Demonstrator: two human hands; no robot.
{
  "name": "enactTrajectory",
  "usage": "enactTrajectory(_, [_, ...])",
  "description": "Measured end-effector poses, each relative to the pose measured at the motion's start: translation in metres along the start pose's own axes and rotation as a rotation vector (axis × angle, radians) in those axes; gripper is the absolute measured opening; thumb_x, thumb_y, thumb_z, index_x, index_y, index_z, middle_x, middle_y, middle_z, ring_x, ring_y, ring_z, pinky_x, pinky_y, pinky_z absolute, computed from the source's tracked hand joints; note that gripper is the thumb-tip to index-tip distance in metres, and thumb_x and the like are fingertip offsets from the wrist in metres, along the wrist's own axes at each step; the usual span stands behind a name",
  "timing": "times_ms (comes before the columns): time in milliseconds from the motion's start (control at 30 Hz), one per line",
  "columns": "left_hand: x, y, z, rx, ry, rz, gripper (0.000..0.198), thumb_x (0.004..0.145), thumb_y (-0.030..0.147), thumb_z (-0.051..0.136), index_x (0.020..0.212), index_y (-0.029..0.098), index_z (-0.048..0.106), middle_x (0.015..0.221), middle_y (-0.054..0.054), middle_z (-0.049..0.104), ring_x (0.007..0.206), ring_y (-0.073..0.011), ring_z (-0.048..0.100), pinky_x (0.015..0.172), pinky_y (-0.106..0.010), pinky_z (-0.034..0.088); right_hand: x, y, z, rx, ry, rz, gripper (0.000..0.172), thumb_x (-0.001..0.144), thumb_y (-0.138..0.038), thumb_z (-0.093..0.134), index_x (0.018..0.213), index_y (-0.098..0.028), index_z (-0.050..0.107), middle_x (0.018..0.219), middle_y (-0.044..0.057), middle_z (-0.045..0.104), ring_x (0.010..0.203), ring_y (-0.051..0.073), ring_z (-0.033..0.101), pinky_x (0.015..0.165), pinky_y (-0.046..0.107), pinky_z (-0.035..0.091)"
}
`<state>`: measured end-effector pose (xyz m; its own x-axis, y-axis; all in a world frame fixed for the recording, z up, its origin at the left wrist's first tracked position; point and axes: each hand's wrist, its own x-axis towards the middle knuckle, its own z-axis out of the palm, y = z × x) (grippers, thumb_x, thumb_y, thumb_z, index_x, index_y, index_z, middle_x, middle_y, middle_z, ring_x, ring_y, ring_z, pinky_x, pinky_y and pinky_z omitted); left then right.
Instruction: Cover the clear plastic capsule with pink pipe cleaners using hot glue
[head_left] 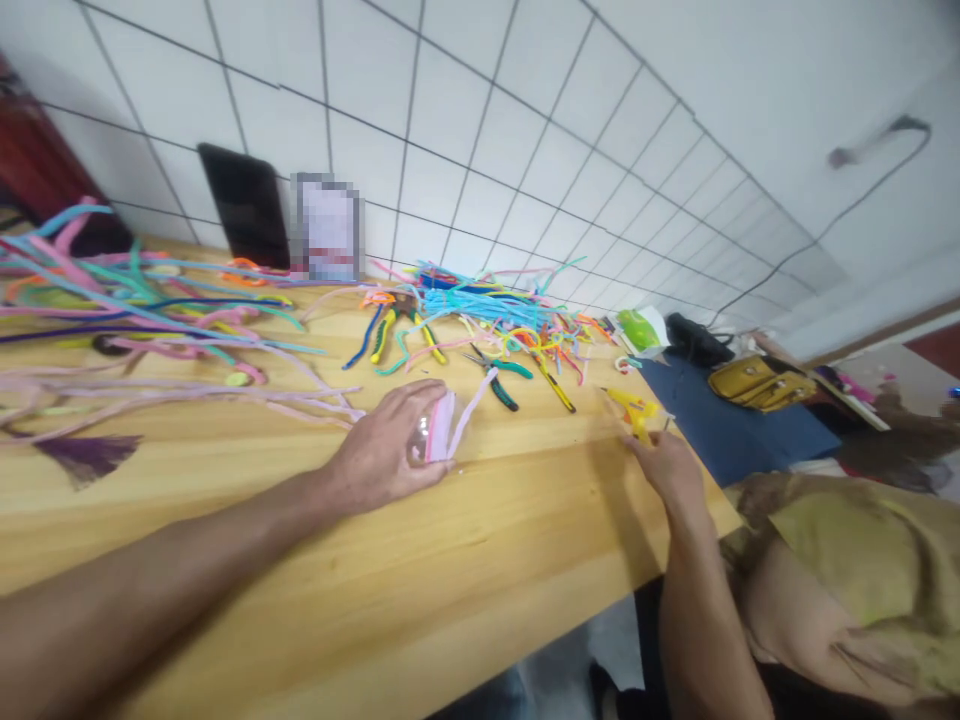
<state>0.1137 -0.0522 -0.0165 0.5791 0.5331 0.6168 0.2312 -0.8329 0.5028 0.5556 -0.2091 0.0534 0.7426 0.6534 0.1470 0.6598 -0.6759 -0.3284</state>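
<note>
My left hand [390, 442] is closed around a clear, rounded plastic piece banded with pale pink pipe cleaner [442, 428]. A loose end of the pipe cleaner sticks up to the right. Its far side is hidden by my fingers. At the table's right edge, my right hand [671, 465] grips a yellow glue gun [636, 408], with the nozzle pointing left. Just beyond my left hand lie green-handled pliers [504, 380] and a yellow utility knife [556, 388].
Loose pipe cleaners [150, 300] cover the table's left side, with a purple tassel [94, 452] nearby. Blue pipe cleaners [487, 305] and yellow-handled pliers [409, 325] lie along the tiled wall. A black phone-like slab [246, 205] leans there. A yellow pouch [761, 382] sits on the right.
</note>
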Motion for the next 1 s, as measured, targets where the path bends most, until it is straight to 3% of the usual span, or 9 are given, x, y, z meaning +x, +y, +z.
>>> enactTrajectory(67, [0.001, 0.001, -0.001, -0.008, -0.012, 0.002, 0.085, 0.086, 0.041, 0.085, 0.157, 0.023, 0.041, 0.155, -0.019, 0.060, 0.147, -0.0387, 0.060, 0.122, -0.061, 0.055, -0.027, -0.021, -0.006, 0.046, -0.011, -0.100, 0.031, 0.086, -0.049, 0.077, 0.101, -0.022, 0.078, 0.106, 0.015, 0.079, 0.100, 0.034, 0.071, 0.093, 0.049, 0.056])
enactTrajectory(100, [0.002, 0.001, -0.002, -0.014, -0.019, 0.003, 0.084, 0.087, 0.041, 0.085, 0.157, 0.022, 0.041, 0.156, -0.020, 0.060, 0.148, -0.0387, 0.060, 0.123, -0.061, 0.055, -0.042, -0.037, -0.008, 0.158, -0.040, -0.234, 0.034, 0.086, -0.050, 0.077, 0.105, -0.023, 0.079, 0.104, 0.013, 0.079, 0.095, 0.031, 0.071, 0.091, 0.048, 0.057])
enactTrajectory(200, [0.003, 0.003, -0.004, -0.035, -0.036, -0.002, 0.083, 0.089, 0.041, 0.083, 0.157, 0.021, 0.041, 0.157, -0.021, 0.059, 0.150, -0.0391, 0.058, 0.124, -0.062, 0.053, -0.083, -0.103, -0.007, 0.462, -0.268, -0.576, 0.031, 0.091, -0.049, 0.077, 0.113, -0.027, 0.080, 0.099, 0.006, 0.077, 0.088, 0.025, 0.069, 0.087, 0.042, 0.058])
enactTrajectory(300, [0.004, 0.005, -0.005, -0.052, -0.046, -0.019, 0.083, 0.088, 0.040, 0.083, 0.158, 0.023, 0.041, 0.158, -0.020, 0.058, 0.151, -0.0389, 0.057, 0.125, -0.062, 0.052, -0.108, -0.168, 0.000, 0.626, -0.446, -0.699, 0.029, 0.093, -0.042, 0.079, 0.119, -0.028, 0.078, 0.100, 0.004, 0.075, 0.086, 0.021, 0.068, 0.083, 0.037, 0.057])
enactTrajectory(400, [0.005, 0.006, -0.004, -0.066, -0.041, -0.016, 0.084, 0.084, 0.036, 0.083, 0.157, 0.023, 0.042, 0.158, -0.019, 0.058, 0.149, -0.0383, 0.057, 0.124, -0.059, 0.053, -0.115, -0.206, 0.013, 0.725, -0.556, -0.742, 0.028, 0.089, -0.045, 0.084, 0.107, -0.026, 0.076, 0.093, 0.002, 0.072, 0.084, 0.021, 0.065, 0.082, 0.037, 0.055])
enactTrajectory(533, [0.008, 0.009, -0.005, -0.074, -0.041, 0.006, 0.078, 0.084, 0.033, 0.081, 0.152, 0.020, 0.045, 0.155, -0.020, 0.060, 0.148, -0.0375, 0.059, 0.124, -0.057, 0.054, -0.111, -0.219, 0.031, 0.785, -0.618, -0.712, 0.031, 0.086, -0.051, 0.087, 0.088, -0.025, 0.070, 0.080, 0.000, 0.065, 0.076, 0.019, 0.059, 0.075, 0.035, 0.049])
enactTrajectory(733, [0.012, 0.015, -0.010, -0.090, -0.088, -0.048, 0.071, 0.086, 0.035, 0.077, 0.148, 0.018, 0.049, 0.155, -0.021, 0.061, 0.147, -0.0369, 0.059, 0.124, -0.056, 0.053, -0.109, -0.220, 0.048, 0.868, -0.623, -0.671, 0.033, 0.080, -0.048, 0.091, 0.081, -0.023, 0.069, 0.074, -0.003, 0.060, 0.070, 0.016, 0.054, 0.069, 0.032, 0.043])
enactTrajectory(1000, [0.014, 0.018, -0.011, -0.098, -0.098, -0.091, 0.067, 0.088, 0.039, 0.076, 0.146, 0.016, 0.051, 0.156, -0.022, 0.060, 0.148, -0.0387, 0.058, 0.123, -0.059, 0.053, -0.111, -0.222, 0.053, 0.886, -0.602, -0.652, 0.025, 0.079, -0.041, 0.087, 0.081, -0.024, 0.069, 0.070, -0.004, 0.060, 0.066, 0.015, 0.052, 0.065, 0.031, 0.042])
